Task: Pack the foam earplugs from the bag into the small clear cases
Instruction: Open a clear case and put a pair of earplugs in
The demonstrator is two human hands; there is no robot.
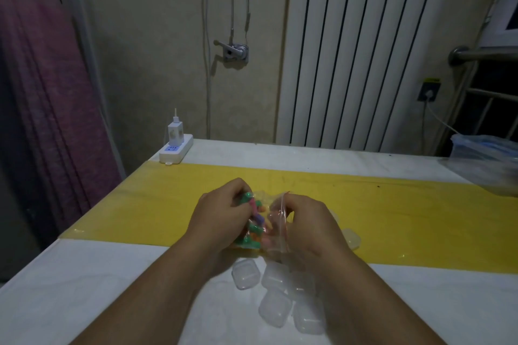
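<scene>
A clear zip bag (276, 211) with a red seal strip sits between my hands over the yellow strip of the table. Coloured foam earplugs (253, 228), green, pink, orange and purple, fill its left part. My left hand (221, 216) grips the filled side of the bag. My right hand (304, 221) pinches the bag's mouth at the seal. Several small clear cases (246, 273) lie closed on the white table just below my wrists, and another case (351, 238) shows to the right of my right hand.
A white power strip (176, 150) with a charger plugged in stands at the table's far left corner. A clear plastic container (486, 159) sits at the far right edge. A white radiator (361, 50) lines the wall behind. The yellow sheet (140, 204) crosses the table.
</scene>
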